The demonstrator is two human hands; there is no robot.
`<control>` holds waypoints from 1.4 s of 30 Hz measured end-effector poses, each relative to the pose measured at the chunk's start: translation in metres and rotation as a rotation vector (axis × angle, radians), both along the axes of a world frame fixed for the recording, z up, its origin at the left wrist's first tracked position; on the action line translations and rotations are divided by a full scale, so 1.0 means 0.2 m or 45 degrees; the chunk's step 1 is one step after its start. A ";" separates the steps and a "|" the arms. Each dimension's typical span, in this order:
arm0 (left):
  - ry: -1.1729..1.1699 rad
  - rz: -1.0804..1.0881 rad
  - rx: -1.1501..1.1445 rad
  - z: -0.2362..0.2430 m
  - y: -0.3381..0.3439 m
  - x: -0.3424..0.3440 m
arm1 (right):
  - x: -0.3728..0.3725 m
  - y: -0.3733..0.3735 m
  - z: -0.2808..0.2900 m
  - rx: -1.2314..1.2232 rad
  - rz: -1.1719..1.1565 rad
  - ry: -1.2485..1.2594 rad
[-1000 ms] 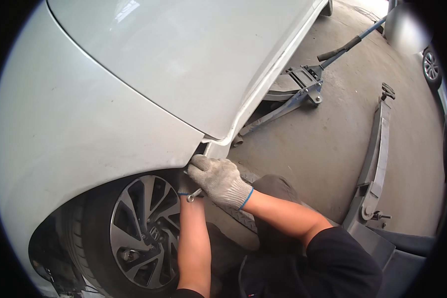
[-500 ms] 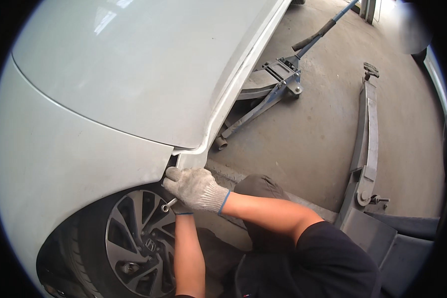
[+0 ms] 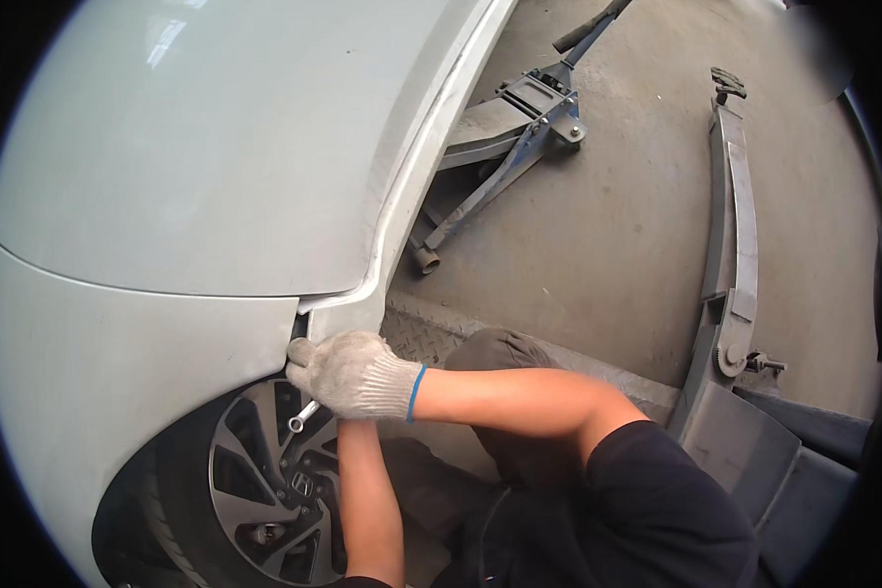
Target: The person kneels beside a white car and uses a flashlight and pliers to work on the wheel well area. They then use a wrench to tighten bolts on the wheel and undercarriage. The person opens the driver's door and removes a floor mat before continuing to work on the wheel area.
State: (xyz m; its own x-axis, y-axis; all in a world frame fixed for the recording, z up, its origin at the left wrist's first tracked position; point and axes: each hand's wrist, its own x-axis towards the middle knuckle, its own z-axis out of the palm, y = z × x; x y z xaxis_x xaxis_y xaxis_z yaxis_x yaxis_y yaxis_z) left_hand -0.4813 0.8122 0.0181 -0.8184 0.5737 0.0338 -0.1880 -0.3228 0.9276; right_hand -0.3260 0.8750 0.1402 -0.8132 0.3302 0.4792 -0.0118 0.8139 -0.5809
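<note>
1. Steel wrench point(image 3: 301, 416) sticks out under right hand point(image 3: 353, 373), at wheel-arch top, over alloy wheel point(image 3: 269, 485).
2. Right fingers curled on fender edge point(image 3: 299, 328), gloved.
3. Left hand hidden behind right; grip can't tell.
4. Floor jack point(image 3: 519, 122) w/ leaf spring point(image 3: 738, 225) well apart on floor.

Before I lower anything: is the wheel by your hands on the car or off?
On. The alloy wheel sits in the arch under the white fender, tyre fitted, behind both forearms.

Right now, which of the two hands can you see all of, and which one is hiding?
The right hand, in a white knit glove, shows fully. It lies over the left hand, whose forearm reaches up beneath, by the wrench.
</note>
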 end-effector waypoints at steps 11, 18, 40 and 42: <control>0.041 -0.131 0.022 0.06 0.12 0.06 | -0.01 0.84 -1.29 -2.353 1.094 1.476; 0.080 -0.156 0.035 0.00 -0.04 -0.09 | -0.36 0.64 -1.11 -2.811 0.367 1.146; 0.062 -0.175 -0.125 0.05 -0.06 -0.03 | -0.30 1.05 -0.98 -2.827 -0.103 1.444; 0.014 -0.209 -0.060 0.05 -0.05 -0.06 | -0.33 1.08 -0.99 -2.853 -0.117 1.431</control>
State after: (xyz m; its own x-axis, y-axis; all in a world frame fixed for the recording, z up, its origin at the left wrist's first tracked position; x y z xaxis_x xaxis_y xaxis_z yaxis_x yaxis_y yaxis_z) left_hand -0.4937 0.8025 0.0273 -0.7131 0.7010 0.0119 -0.2247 -0.2445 0.9432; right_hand -0.3915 1.0916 -0.0569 -0.5926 0.6980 -0.4020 -0.7666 -0.6420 0.0153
